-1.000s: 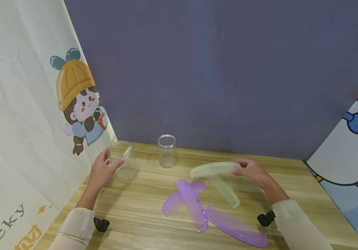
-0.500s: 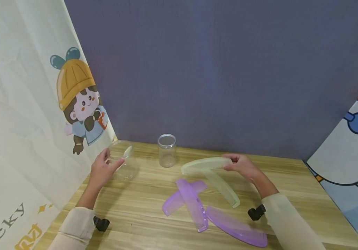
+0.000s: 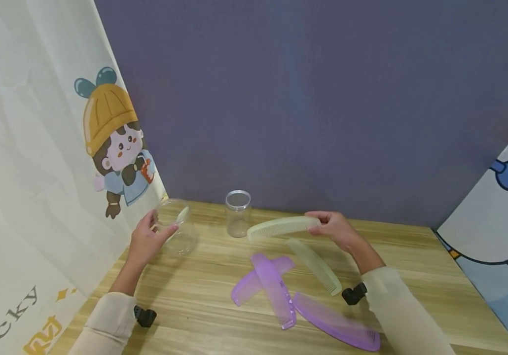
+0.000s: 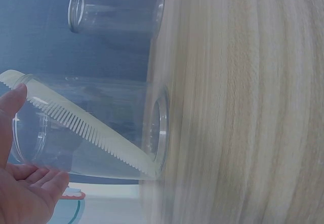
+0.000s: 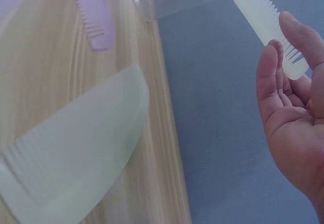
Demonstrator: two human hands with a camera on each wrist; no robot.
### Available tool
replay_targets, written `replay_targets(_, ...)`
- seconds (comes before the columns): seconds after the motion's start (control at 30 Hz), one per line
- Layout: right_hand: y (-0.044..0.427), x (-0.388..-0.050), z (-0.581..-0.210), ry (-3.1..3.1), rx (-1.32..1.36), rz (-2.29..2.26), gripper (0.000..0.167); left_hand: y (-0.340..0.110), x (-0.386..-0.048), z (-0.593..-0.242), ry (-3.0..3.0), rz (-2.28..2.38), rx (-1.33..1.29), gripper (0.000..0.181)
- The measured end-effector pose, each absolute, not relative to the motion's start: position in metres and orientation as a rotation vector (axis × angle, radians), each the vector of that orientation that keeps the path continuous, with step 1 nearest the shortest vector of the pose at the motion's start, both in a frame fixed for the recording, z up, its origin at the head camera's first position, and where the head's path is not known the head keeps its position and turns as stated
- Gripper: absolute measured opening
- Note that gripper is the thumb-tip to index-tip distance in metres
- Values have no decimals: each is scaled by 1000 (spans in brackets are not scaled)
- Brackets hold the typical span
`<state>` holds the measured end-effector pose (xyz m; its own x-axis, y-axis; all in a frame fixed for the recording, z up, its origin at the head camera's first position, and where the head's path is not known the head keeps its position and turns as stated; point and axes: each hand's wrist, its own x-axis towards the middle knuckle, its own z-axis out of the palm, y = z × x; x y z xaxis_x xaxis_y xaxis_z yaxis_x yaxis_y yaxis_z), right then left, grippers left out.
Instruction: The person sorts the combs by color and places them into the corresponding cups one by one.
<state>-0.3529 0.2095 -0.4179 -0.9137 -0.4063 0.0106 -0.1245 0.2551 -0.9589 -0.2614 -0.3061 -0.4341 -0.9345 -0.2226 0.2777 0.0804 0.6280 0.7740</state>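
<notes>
My right hand (image 3: 337, 230) pinches one end of a pale green comb (image 3: 280, 227), raised over the table with its teeth down; the right wrist view shows thumb and fingers on the comb (image 5: 260, 16). My left hand (image 3: 147, 240) grips the rim area of a clear jar (image 3: 182, 241) at the left. Inside that jar a pale green comb (image 4: 96, 127) leans at a slant, its top by the thumb. A second clear jar (image 3: 238, 219) stands upright between the hands. Another green comb (image 3: 315, 266) lies below the right hand.
Two crossed purple combs (image 3: 272, 291) lie mid-table, with a third purple comb (image 3: 336, 323) to their right, nearer the front. A dark wall panel (image 3: 298, 108) rises behind the wooden table (image 3: 200, 315); printed sheets flank both sides.
My right hand has moved left with its green comb, which is now clear of the green comb on the table and nearer the second jar. My left hand stays at its jar.
</notes>
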Motion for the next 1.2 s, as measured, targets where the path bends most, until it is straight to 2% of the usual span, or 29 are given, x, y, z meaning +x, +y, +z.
replay_targets(0.47, 178, -362, -399, 2281, -525, -1778, 57, -304, -263, -439, -2493, -1192, 115, 65)
replay_targets(0.7, 156, -362, -384, 2247, -528, -1803, 57, -305, -260, -437, -2498, -1222, 123, 73)
replay_targets(0.87, 143, -361, -376, 2227, -518, -1818, 57, -304, -261, -435, -2503, -1203, 118, 70)
replay_targets(1.07, 126, -362, -369, 2231, -519, -1807, 56, -305, -260, -433, -2514, -1227, 123, 83)
replay_targets(1.2, 113, -363, -365, 2230, -509, -1834, 53, -306, -262, -435, -2509, -1231, 118, 82)
